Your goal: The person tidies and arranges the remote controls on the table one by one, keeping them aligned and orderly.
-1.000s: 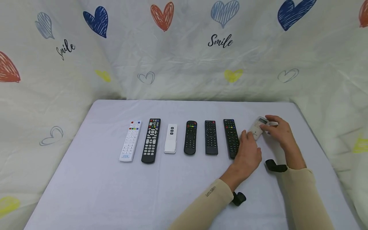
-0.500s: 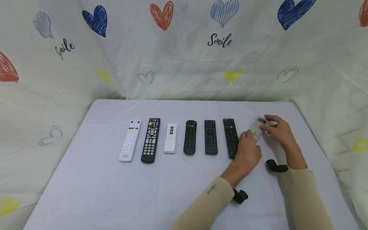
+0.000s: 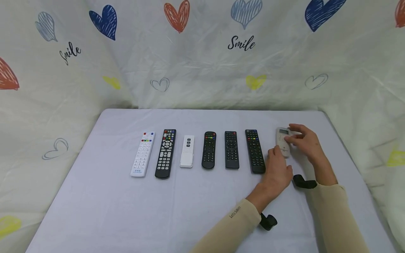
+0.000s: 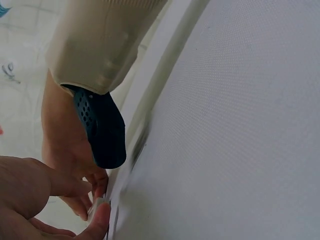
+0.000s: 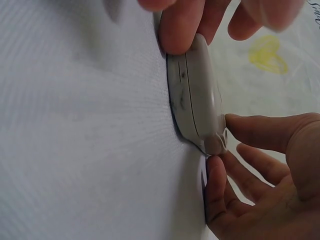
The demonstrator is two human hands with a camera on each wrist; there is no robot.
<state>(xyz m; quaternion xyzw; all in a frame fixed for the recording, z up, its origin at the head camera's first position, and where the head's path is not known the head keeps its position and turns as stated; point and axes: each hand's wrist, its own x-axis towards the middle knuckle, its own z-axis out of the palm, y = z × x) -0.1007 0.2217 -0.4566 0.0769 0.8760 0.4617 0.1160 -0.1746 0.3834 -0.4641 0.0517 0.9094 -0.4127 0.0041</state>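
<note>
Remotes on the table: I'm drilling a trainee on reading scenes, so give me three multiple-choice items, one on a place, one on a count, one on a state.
1. Where does the small grey remote lie in the row?
A. at the left end
B. in the middle
C. at the right end

2. How many remotes are on the table in all?
A. five
B. seven
C. nine

3. How is the grey remote being handled?
A. lifted well above the table
B. lying on the table between both hands
C. untouched

Key: 1 C, it lies right of the black remote. 2 B, three pale and four black show in the head view. 3 B, the left hand touches its near end and the right hand its far side.
</note>
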